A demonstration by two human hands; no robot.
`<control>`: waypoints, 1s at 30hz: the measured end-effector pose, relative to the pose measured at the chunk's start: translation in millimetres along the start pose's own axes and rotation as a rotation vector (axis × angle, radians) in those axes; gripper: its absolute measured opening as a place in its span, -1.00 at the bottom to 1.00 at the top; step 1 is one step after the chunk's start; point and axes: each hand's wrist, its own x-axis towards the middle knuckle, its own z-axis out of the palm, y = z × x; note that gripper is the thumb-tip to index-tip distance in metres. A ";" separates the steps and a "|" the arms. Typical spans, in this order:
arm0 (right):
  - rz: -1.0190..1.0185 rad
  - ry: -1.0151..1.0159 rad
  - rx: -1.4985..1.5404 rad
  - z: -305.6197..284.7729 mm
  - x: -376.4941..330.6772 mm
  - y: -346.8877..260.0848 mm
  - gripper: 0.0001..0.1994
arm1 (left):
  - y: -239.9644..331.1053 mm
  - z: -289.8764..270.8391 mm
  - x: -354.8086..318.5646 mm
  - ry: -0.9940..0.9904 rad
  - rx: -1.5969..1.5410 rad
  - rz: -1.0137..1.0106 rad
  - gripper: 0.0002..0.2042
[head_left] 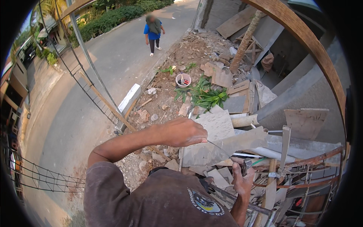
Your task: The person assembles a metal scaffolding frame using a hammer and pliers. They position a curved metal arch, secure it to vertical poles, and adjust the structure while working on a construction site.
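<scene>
At the centre of the frame the left hand (183, 132) is closed in a pinch on a thin wire (217, 146) that runs down and right toward the right hand (242, 176). The right hand, lower right of centre, is wrapped shut around a metal tool (246, 165); I cannot tell which kind. Below them lie a rubble heap (181, 64), grey boards (215, 126) and a white bowl (183, 80). A person in blue (153, 32) walks the road (113, 60) at the top.

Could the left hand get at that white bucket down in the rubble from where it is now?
Probably not. The left hand is up at the scaffold pinching a thin wire, while the white bucket sits far below on the rubble heap, with open air between them.
</scene>
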 end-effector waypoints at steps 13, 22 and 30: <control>-0.168 -0.388 0.414 -22.4 -31.7 -6.3 -0.66 | 3.9 5.8 14.5 -0.390 0.237 0.240 -0.84; -0.315 -0.421 -0.315 -7.1 -15.2 20.1 -0.72 | 2.6 -31.7 51.1 -0.258 0.399 0.325 -0.85; -0.259 0.307 -0.134 -32.8 -11.6 17.9 -0.74 | 14.9 -17.4 60.9 -0.295 0.449 0.456 -0.85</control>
